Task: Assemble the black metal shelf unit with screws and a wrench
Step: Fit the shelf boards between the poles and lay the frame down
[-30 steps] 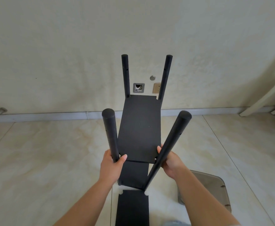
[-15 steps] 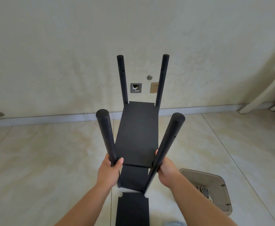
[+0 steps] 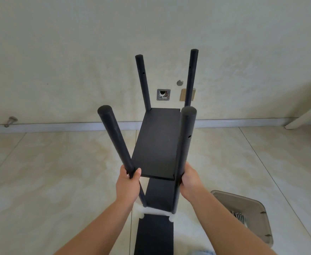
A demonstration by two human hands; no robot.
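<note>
both hands, left hand (image 3: 128, 183) and right hand (image 3: 189, 178), are gripping near posts of the shelf unit (image 3: 157, 144), now swinging it rightward, likely repositioning before fastening.

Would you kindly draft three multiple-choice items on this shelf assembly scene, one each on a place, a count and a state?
1. Where does the plastic tray lie?
A. on the floor to the person's right
B. on the top shelf panel
C. against the wall

2. How many black posts rise above the top shelf panel?
A. two
B. three
C. four

3. What are the hands doing?
A. both hang idle
B. each holds a near post
C. one holds a wrench

Answers:
1. A: the tray sits on the tiles beside the right forearm.
2. C: two far posts and two near posts stand up from the panel's corners.
3. B: the left hand wraps the near left post, and the right hand has its grip on the near right post.
</note>
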